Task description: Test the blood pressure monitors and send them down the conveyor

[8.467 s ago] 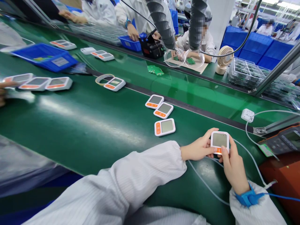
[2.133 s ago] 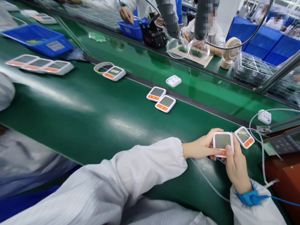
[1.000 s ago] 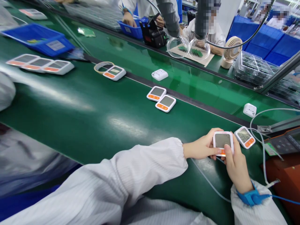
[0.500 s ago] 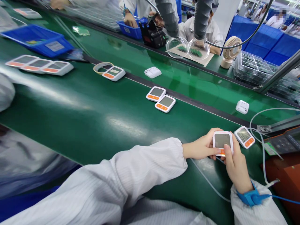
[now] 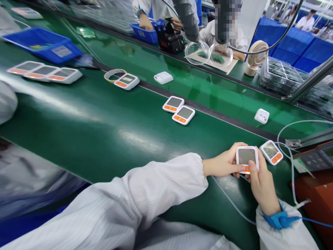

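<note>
My left hand [image 5: 230, 162] and my right hand [image 5: 262, 184] hold one small white LCD device [image 5: 247, 156] between them. Its grey screen faces up, and both thumbs lie on or beside its orange button strip. My left fingers grip one edge while my right fingers wrap the other; the underside is hidden. Just right of my right hand lies a similar LCD device [image 5: 271, 152] with digits on its display. A blue wrist strap [image 5: 277, 217] with a cord is around my right wrist.
Two LCD devices [image 5: 183, 115] overlap mid-table. A tape roll [image 5: 111, 75] touches another device [image 5: 127, 81]. White units [image 5: 262, 116] lie on the green belt [image 5: 223, 97]. A blue tray [image 5: 44, 45] stands left, an orange-brown box [image 5: 314, 198] right. Co-workers sit opposite.
The white units on the green belt have shifted left, as has the small green packet farther up. My hands and the device they hold look unchanged.
</note>
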A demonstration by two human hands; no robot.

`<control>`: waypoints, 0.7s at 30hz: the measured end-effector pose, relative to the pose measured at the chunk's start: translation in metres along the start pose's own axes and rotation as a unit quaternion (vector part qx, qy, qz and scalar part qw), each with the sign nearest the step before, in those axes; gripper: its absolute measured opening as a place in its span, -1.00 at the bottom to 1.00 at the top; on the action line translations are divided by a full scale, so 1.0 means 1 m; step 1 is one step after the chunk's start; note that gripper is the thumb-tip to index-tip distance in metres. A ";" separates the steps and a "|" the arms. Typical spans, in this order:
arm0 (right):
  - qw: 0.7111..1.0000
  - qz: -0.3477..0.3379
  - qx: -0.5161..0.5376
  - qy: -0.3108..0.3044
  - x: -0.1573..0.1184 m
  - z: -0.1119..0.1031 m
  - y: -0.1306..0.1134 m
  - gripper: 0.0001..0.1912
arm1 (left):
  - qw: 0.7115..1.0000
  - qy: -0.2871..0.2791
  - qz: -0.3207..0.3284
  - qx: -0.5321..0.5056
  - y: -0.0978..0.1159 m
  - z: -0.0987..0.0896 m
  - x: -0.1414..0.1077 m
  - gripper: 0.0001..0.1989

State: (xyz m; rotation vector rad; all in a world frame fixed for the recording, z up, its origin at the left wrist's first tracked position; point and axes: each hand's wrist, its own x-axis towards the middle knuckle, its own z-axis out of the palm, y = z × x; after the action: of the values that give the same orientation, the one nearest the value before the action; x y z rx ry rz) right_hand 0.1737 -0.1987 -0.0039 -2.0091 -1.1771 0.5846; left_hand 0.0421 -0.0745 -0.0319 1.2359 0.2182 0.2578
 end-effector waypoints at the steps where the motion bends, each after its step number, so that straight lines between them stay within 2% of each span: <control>1: 1.000 0.001 -0.001 0.001 0.000 0.000 0.000 -0.37 | 1.000 0.001 0.001 -0.001 0.000 0.000 0.000 -0.31; 21: 1.000 0.008 0.010 0.002 0.000 0.000 -0.001 -0.36 | 1.000 0.002 -0.012 -0.018 0.004 0.001 0.000 -0.26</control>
State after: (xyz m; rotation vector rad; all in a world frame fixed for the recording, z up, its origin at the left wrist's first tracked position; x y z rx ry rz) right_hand 0.1728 -0.1982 -0.0031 -2.0037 -1.1501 0.5976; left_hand 0.0419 -0.0744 -0.0278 1.1968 0.2311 0.2434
